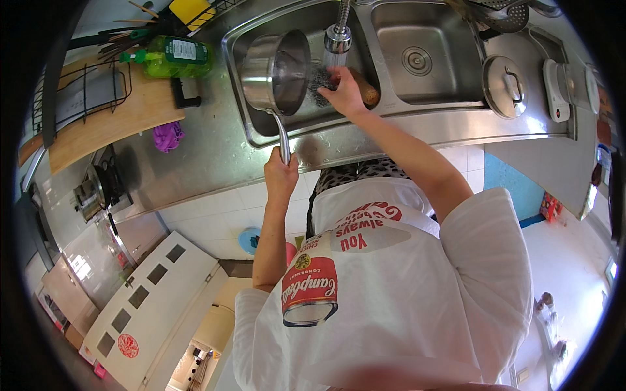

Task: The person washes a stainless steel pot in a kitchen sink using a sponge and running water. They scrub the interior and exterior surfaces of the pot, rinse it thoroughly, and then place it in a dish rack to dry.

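Note:
My left hand (281, 176) grips the handle of a stainless steel saucepan (257, 73), which is tilted on its side over the left sink basin (264, 128), its opening facing right. My right hand (345, 93) is in the same basin, under the water running from the metal faucet (338, 39). Its thumb and fingers are around something reddish, mostly hidden. Just left of these fingers is a dark steel-wool scourer (319, 88); whether they touch it I cannot tell. A brown, cylindrical object (366, 89) lies to the right, partly behind my right hand.
Right of the running water is a second basin (440, 83), with a round steel lid (503, 87) beyond it. To the left are a green dish-soap bottle (178, 56), a wooden board (117, 117), a wire rack (83, 93) and a purple cloth (168, 136) on the steel counter (210, 151).

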{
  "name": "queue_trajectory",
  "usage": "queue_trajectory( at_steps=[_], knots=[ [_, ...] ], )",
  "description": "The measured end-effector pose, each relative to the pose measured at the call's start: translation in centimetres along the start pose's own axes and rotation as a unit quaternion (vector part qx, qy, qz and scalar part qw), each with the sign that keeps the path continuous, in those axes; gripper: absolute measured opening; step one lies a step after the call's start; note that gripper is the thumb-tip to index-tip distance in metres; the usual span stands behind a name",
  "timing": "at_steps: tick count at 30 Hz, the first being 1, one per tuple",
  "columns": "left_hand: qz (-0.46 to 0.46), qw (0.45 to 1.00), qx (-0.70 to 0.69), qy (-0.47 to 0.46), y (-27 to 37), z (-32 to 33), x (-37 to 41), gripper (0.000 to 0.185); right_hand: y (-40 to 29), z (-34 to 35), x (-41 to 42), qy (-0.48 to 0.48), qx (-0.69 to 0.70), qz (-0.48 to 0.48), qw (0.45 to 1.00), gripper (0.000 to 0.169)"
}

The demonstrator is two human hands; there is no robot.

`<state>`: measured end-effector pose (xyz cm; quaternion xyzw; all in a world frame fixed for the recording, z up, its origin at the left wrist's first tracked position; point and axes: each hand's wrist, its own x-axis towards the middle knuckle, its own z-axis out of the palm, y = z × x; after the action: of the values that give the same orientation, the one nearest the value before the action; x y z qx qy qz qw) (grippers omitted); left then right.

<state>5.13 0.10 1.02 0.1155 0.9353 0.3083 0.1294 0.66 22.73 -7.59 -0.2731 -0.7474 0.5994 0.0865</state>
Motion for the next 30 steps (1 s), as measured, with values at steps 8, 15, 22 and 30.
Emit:
queue_trajectory(
  at_steps=[8,15,22,30],
  knots=[
    [-0.14,0.956,-0.207,-0.153,2.3,0.6,-2.0,0.015,2.5,1.1,2.3,0.083,-0.208,0.003,0.975,0.055],
    [-0.232,0.89,-0.284,-0.272,4.1,-0.3,-1.6,0.013,-1.2,0.8,6.9,0.065,-0.256,-0.271,0.926,0.038],
    [-0.227,0.882,-0.338,-0.236,4.6,0.8,-0.9,0.014,1.8,-0.8,8.0,0.075,-0.283,-0.117,0.949,0.039],
    [-0.019,0.999,0.015,-0.041,0.8,1.5,-0.2,0.022,2.5,-2.4,5.0,-0.063,-0.272,0.023,0.96,0.052]
  ],
)
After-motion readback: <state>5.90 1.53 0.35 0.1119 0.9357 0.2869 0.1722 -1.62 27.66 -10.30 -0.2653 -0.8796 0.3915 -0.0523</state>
